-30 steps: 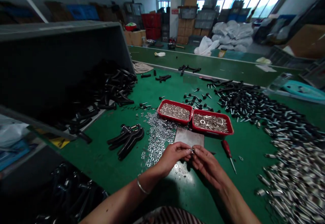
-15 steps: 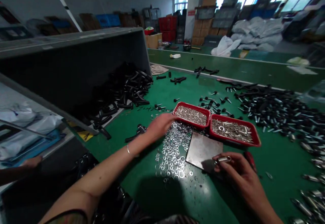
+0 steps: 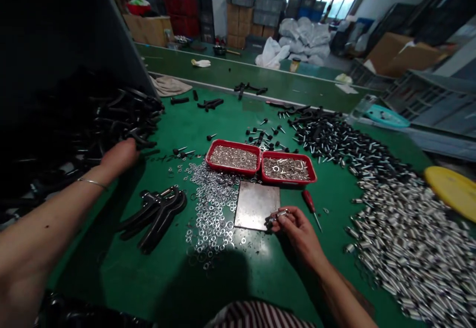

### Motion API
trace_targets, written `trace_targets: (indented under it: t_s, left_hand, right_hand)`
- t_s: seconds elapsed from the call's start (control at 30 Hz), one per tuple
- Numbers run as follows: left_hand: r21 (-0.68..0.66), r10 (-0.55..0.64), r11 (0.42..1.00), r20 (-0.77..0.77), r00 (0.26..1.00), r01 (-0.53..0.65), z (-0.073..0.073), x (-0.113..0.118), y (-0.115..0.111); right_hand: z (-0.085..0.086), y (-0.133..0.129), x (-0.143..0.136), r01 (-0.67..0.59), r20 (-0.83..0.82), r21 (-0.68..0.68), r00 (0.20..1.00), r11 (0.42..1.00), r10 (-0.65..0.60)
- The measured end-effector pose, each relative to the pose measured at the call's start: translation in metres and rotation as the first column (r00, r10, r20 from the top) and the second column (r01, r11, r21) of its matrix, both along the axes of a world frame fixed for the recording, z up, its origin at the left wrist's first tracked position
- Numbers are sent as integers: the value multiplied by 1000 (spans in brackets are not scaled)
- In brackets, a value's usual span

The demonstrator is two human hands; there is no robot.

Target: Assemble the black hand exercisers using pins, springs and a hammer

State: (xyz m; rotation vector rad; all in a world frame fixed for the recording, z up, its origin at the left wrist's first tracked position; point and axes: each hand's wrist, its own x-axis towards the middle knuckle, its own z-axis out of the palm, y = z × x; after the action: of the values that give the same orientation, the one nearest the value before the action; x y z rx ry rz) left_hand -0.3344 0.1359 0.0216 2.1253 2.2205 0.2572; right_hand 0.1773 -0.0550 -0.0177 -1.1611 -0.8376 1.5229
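Observation:
My left hand [image 3: 121,157] reaches to the edge of a heap of black handles [image 3: 122,115] at the left; its fingertips are hidden against the dark parts, so its grip cannot be made out. Between the fingertips of my right hand [image 3: 299,229] is a small coil spring [image 3: 282,213] with a dark metal piece at its end. That hand is just off the lower right corner of a square metal plate [image 3: 257,205]. A black spring clamp [image 3: 159,214] lies on the green table, left of a spread of loose washers [image 3: 213,209].
Two red trays [image 3: 233,170] of small metal parts stand behind the plate. Right of it lies a red screwdriver [image 3: 308,200]. Black-headed bolts [image 3: 334,137] and silver springs [image 3: 412,248] are piled at the right. A large grey bin [image 3: 128,35] lies on its side at the left.
My left hand has moved from beside the washers and red tray leftward to the black handles. My right hand still holds the spring near the plate. The view has turned to the right.

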Motion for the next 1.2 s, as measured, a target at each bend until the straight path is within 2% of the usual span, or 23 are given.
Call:
trace_targets:
  t_s: [0.07, 0.1, 0.13, 0.17, 0.2, 0.23, 0.27, 0.3, 0.37, 0.43, 0.5, 0.53, 0.6, 0.77, 0.83, 1.0, 1.07, 1.1, 1.2]
  left_hand:
    - [84, 51, 994, 151, 987, -64, 17, 22, -12]
    - [121, 15, 991, 295, 955, -53, 26, 37, -21]
    - [149, -61, 989, 468, 882, -11, 33, 55, -33]
    - [159, -153, 985, 640, 753, 65, 38, 75, -47]
    - [168, -203, 979, 782, 589, 114, 41, 96, -63]
    - [148, -204, 976, 880, 429, 161, 41, 120, -79]
    - [117, -169, 977, 936, 307, 179, 38, 144, -95]
    - [98, -133, 981, 966, 220, 166, 32, 168, -111]
    - [62, -80, 962, 995, 54, 267, 16, 215, -139]
    - [-10, 49, 907, 995, -83, 421, -1, 254, -158]
    - [-59, 148, 888, 975, -164, 456, -13, 282, -169]
    - [-78, 173, 895, 968, -180, 439, -18, 290, -172]
    - [-101, 175, 919, 970, -166, 381, -24, 301, -174]
    - [-131, 141, 941, 990, -9, 313, -27, 315, -173]
    - [-132, 129, 950, 991, 29, 282, -28, 323, -173]
    - [-140, 156, 949, 987, -35, 281, -30, 337, -179]
    - [-164, 190, 913, 981, -35, 373, -29, 338, -182]
    - [-174, 205, 877, 979, -20, 449, -27, 337, -183]
    - [-166, 235, 727, 972, -14, 666, -20, 331, -188]
  right_hand:
    - [-3, 0, 3, -12, 6, 17, 1000, 1000, 12]
    - [-4, 0, 4, -22, 15, 32, 1000, 999, 22]
    - [-6, 1, 5, -30, 26, 46, 999, 998, 29]
    - [-6, 2, 5, -27, 35, 58, 999, 998, 25]
    - [-6, 5, 4, -10, 35, 70, 999, 998, 7]
    - [-6, 7, 2, 18, 24, 79, 1000, 997, -20]
    - [-4, 10, -1, 51, 2, 86, 999, 995, -52]
    - [-2, 12, -5, 87, -27, 91, 996, 992, -85]
    - [4, 15, -15, 135, -81, 107, 989, 985, -127]
    - [8, 14, -22, 130, -95, 128, 988, 983, -118]
    - [10, 10, -25, 104, -78, 145, 993, 984, -94]
    - [10, 7, -24, 96, -68, 147, 994, 984, -86]
    - [7, 1, -21, 108, -59, 148, 993, 983, -101]
    - [4, -7, -22, 157, -62, 144, 987, 977, -150]
    - [6, -7, -28, 170, -48, 163, 985, 972, -165]
    - [8, -5, -35, 171, 22, 202, 984, 964, -179]
    - [6, -3, -31, 119, 71, 226, 988, 967, -138]
    - [4, -3, -29, 90, 95, 241, 989, 966, -116]
    - [4, -2, -18, -5, 122, 265, 992, 964, -28]
